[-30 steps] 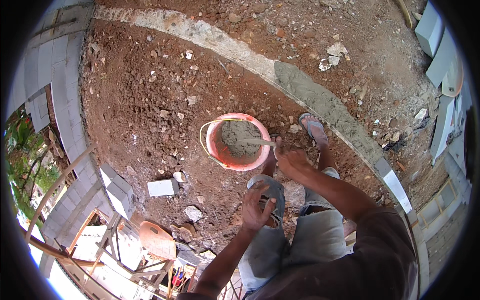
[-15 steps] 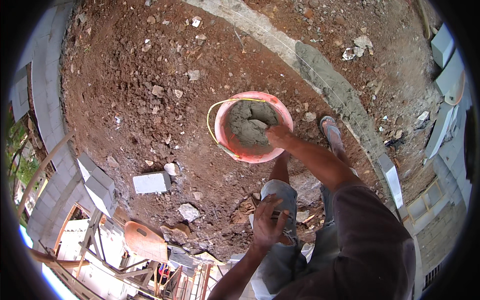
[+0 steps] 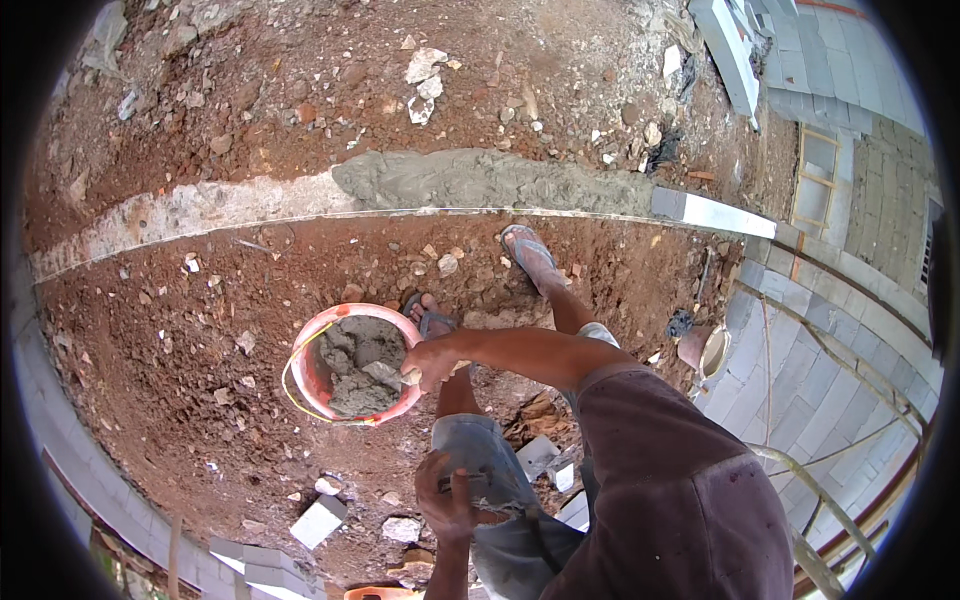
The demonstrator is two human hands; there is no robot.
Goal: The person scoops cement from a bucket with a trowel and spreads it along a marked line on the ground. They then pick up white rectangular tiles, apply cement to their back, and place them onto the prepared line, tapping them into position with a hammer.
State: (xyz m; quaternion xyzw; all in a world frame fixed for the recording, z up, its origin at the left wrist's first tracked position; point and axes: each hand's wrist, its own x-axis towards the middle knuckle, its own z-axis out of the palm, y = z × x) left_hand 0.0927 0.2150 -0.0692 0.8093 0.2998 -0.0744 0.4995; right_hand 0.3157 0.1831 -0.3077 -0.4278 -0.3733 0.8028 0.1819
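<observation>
A pinkish-red bucket [image 3: 309,372] with a yellow handle holds grey mortar [image 3: 352,342]. My right hand [image 3: 434,362] grips a trowel [image 3: 388,374] at the bucket’s right rim, its blade partly buried in the mortar. Lower down, my left hand [image 3: 445,495] rests on my bent left leg in torn jeans, thumb apart from the fingers and holding nothing. Beyond the bucket, a band of wet mortar [image 3: 480,182] lies on an old concrete strip [image 3: 180,208] beside a taut string, and a pale block [image 3: 725,215] sits at its right end.
Reddish soil and rubble [image 3: 230,140] surround the strip. Loose blocks [image 3: 318,520] lie lower left, a long grey slab [image 3: 730,60] upper right. Block walls [image 3: 840,70] curve around both sides, with bamboo poles [image 3: 820,490] at the right. My sandaled feet stand near the bucket and strip.
My view has turned, so the strip now runs across horizontally and the bucket appears lower left. My right hand stays on the trowel, which has moved within the mortar.
</observation>
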